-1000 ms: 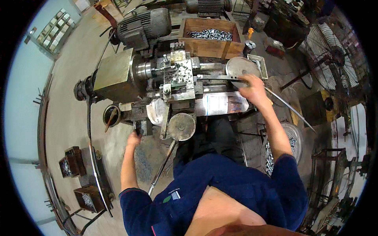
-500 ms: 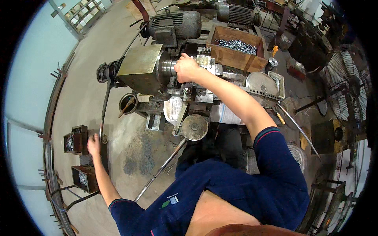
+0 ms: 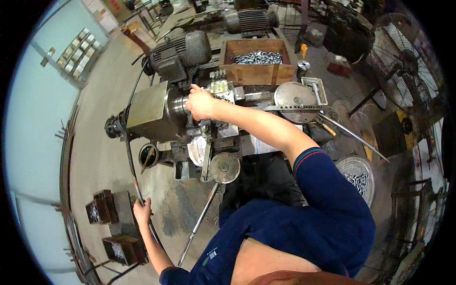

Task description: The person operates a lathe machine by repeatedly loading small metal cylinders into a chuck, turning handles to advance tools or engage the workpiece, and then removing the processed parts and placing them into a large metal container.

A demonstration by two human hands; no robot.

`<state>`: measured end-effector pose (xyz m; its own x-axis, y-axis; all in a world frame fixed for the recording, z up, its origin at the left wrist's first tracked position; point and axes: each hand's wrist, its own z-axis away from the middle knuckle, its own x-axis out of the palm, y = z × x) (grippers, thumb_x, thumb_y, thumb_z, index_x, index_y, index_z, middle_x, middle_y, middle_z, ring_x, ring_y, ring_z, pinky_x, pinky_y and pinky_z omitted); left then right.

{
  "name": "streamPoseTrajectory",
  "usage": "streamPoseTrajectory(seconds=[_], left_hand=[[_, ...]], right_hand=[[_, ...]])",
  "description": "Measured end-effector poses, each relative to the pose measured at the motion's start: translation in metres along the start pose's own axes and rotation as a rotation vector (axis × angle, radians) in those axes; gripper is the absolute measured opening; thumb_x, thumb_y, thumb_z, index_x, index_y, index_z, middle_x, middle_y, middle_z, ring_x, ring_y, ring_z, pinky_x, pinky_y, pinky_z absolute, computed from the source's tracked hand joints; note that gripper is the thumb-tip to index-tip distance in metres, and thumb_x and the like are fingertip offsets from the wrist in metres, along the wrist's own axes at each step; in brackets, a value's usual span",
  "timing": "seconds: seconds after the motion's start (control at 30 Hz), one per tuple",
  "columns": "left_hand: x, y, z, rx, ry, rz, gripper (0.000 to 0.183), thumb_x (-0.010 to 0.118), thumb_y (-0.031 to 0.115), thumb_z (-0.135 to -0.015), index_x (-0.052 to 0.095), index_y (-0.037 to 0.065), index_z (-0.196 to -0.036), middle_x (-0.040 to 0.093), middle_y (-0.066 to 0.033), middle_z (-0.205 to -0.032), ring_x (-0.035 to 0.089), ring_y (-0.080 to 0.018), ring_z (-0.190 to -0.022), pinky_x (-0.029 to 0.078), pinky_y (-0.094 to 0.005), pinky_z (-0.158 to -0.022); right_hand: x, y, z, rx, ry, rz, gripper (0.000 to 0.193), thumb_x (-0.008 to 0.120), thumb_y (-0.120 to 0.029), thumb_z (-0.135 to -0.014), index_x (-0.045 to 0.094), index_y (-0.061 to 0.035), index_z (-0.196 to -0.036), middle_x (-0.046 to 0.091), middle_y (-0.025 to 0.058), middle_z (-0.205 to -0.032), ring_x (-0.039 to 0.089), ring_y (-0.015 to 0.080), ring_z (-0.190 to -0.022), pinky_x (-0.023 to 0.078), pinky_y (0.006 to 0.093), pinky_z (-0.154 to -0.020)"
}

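Nearest, before the headstock [image 3: 148, 110] and to its left, a dark box [image 3: 135, 248] of small metal parts; a second dark box [image 3: 111, 207] sits slightly farther on. Left hand [image 3: 142, 211] in front of the headstock, fingers curled round the long lever [image 3: 135, 181], which slopes from the headstock's left end toward the person. Well right of the headstock and nearer than it: mesh basket [image 3: 345, 166] with metal parts. Round plate [image 3: 224, 168] on a rod, near-right of the headstock; dark pot [image 3: 142, 156] just in front of it. Right hand [image 3: 200, 103] at the spindle [image 3: 178, 105], immediately right of the headstock; fingers bunched narrow, cannot tell whether they hold anything, tips partly hidden. Large disc [image 3: 289, 95] well right of the headstock. Behind the headstock, motor [image 3: 178, 52]; behind and right of it, wooden crate [image 3: 256, 75] containing metal parts.
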<state>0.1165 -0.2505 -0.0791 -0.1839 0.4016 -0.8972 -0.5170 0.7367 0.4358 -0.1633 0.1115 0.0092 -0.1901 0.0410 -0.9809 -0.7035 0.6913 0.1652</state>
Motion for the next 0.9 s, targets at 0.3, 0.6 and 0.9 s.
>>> streamPoseTrajectory(seconds=[0.3,0.6,0.9], left_hand=[[0.017,-0.022,-0.041,-0.025,-0.174,0.515,0.021,0.059,0.011,-0.083,0.054,-0.008,-0.087,0.057,-0.0123,-0.058,0.059,-0.02,-0.047,0.051,-0.032,-0.044],[0.018,-0.012,-0.04,0.089,-0.16,0.628,0.027,0.062,0.018,-0.083,0.052,-0.006,-0.081,0.055,-0.0101,-0.058,0.054,-0.0171,-0.048,0.046,-0.0327,-0.044],[0.028,-0.08,-0.078,-0.153,-0.243,0.706,0.031,0.068,0.025,-0.08,0.057,-0.004,-0.082,0.054,-0.0113,-0.057,0.052,-0.0202,-0.047,0.045,-0.0332,-0.044]], right_hand=[[-0.02,0.116,0.098,0.347,0.101,-0.21,0.023,0.064,-0.021,-0.059,0.068,-0.0019,-0.071,0.063,0.0191,-0.075,0.06,0.0344,-0.079,0.048,0.0419,-0.08],[0.012,0.096,0.188,0.452,0.287,-0.469,0.045,0.064,-0.018,-0.058,0.064,-0.005,-0.101,0.051,0.0171,-0.122,0.047,0.0338,-0.112,0.039,0.0404,-0.095],[0.123,0.028,0.433,1.142,0.32,-0.513,0.039,0.064,-0.028,-0.057,0.067,-0.007,-0.09,0.061,0.0153,-0.093,0.058,0.0322,-0.09,0.048,0.0419,-0.076]])
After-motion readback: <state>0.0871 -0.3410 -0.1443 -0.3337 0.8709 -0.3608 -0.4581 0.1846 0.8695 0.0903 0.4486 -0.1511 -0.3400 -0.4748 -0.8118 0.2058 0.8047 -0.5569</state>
